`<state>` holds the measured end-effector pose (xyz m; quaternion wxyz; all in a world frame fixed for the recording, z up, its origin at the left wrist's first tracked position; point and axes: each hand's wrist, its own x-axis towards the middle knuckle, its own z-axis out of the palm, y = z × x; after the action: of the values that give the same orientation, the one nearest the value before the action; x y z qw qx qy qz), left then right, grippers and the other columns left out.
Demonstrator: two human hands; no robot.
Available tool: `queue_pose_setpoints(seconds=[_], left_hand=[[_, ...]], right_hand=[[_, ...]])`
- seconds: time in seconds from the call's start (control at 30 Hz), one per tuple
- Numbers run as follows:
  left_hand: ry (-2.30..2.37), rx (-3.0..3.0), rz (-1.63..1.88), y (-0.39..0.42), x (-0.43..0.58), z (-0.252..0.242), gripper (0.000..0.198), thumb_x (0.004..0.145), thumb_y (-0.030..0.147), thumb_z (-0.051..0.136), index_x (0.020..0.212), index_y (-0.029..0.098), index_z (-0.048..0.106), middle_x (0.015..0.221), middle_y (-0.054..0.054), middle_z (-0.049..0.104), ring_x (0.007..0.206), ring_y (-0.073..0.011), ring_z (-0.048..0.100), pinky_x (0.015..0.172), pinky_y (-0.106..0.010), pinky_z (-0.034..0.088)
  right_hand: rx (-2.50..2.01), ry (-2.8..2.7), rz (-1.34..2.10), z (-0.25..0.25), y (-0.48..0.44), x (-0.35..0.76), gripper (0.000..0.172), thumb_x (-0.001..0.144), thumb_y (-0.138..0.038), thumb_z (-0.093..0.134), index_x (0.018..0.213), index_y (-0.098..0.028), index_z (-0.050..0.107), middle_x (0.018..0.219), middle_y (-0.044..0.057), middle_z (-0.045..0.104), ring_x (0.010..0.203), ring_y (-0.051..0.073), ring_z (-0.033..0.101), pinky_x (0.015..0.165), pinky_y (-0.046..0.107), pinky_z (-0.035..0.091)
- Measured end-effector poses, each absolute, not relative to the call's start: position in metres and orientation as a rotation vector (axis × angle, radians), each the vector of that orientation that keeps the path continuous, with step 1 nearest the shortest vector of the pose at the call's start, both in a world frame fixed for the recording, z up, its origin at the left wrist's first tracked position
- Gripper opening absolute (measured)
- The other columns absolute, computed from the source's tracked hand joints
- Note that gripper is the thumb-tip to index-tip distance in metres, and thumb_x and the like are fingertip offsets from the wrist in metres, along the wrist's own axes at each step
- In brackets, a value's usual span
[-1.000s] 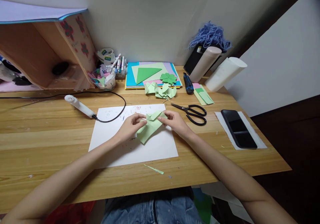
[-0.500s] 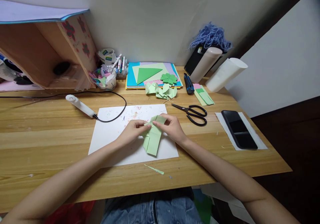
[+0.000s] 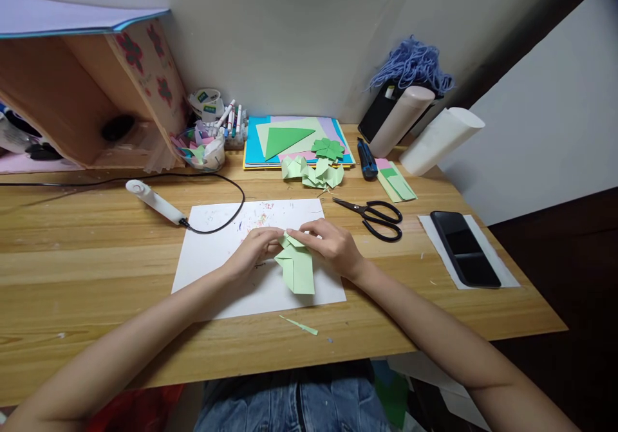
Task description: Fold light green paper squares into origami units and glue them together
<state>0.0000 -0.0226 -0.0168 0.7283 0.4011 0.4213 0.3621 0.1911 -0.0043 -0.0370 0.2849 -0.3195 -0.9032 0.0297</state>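
Note:
A folded piece of light green paper [image 3: 298,271] with crisp creases is between my two hands, above a white sheet [image 3: 212,258] marked with coloured specks. My left hand [image 3: 258,248] pinches its upper left corner, thumb and forefinger together. On the other side my right hand [image 3: 333,245] grips the top edge, its thumb and forefinger pressing the fold. The fingertips of both hands nearly meet there and hide part of the upper fold. Below the sheet lies a thin green paper strip [image 3: 299,325].
Black-handled scissors [image 3: 381,218] lie right of the sheet, a blue cutter [image 3: 367,159] behind them. Folded green pieces [image 3: 313,173] sit before stacked coloured paper [image 3: 251,149]. A corded white tool [image 3: 154,201] is left; a phone [image 3: 466,248] is right.
The folded paper has turned so its lower end points more straight down. My right hand has closed over the top edge, and its upper right part is now folded or covered.

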Motion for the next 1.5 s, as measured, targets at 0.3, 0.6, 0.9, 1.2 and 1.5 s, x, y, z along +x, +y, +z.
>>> queue_pose_setpoints(seconds=[0.3, 0.6, 0.9, 1.2, 1.5], left_hand=[[1.071, 1.022, 0.779, -0.022, -0.001, -0.026, 0.031, 0.069, 0.037, 0.062, 0.086, 0.011, 0.064, 0.065, -0.004, 0.062, 0.057, -0.0116, 0.052, 0.054, -0.022, 0.037], [1.114, 1.169, 0.824, -0.024, 0.001, -0.034, 0.031, 0.073, 0.036, 0.059, 0.09, 0.011, 0.062, 0.07, -0.005, 0.063, 0.059, -0.0115, 0.053, 0.056, -0.023, 0.038], [1.188, 1.215, 0.87, -0.028, 0.005, -0.037, 0.031, 0.071, 0.035, 0.061, 0.09, 0.011, 0.06, 0.073, -0.006, 0.062, 0.061, -0.0131, 0.053, 0.053, -0.023, 0.038], [1.183, 1.226, 0.871, -0.028, 0.005, -0.038, 0.029, 0.072, 0.035, 0.059, 0.09, 0.012, 0.06, 0.069, -0.005, 0.061, 0.061, -0.0135, 0.052, 0.052, -0.023, 0.037], [1.323, 1.331, 0.847, -0.028, 0.002, -0.041, 0.032, 0.073, 0.045, 0.055, 0.068, 0.013, 0.055, 0.053, 0.003, 0.043, 0.048, -0.0075, 0.036, 0.045, -0.02, 0.025]], right_hand=[[-0.905, -2.219, 0.853, -0.031, -0.001, 0.192, 0.041, 0.082, -0.011, 0.035, 0.117, -0.024, 0.052, 0.103, 0.007, 0.055, 0.093, 0.018, 0.051, 0.077, 0.033, 0.044], [-1.174, -1.683, 1.548, -0.038, 0.001, 0.189, 0.024, 0.072, -0.037, 0.06, 0.071, -0.013, 0.059, 0.063, 0.001, 0.057, 0.054, 0.01, 0.051, 0.052, 0.023, 0.04], [-1.242, -1.609, 1.544, -0.037, -0.001, 0.186, 0.026, 0.067, -0.038, 0.064, 0.064, -0.014, 0.057, 0.056, -0.001, 0.053, 0.049, 0.008, 0.046, 0.048, 0.021, 0.035], [-1.34, -1.685, 1.573, -0.035, 0.001, 0.188, 0.032, 0.061, -0.042, 0.068, 0.057, -0.014, 0.054, 0.048, -0.004, 0.047, 0.043, 0.006, 0.037, 0.041, 0.02, 0.024], [-1.227, -1.713, 1.642, -0.03, 0.0, 0.187, 0.029, 0.068, -0.042, 0.062, 0.068, -0.015, 0.055, 0.059, -0.002, 0.051, 0.05, 0.007, 0.043, 0.044, 0.02, 0.031]])
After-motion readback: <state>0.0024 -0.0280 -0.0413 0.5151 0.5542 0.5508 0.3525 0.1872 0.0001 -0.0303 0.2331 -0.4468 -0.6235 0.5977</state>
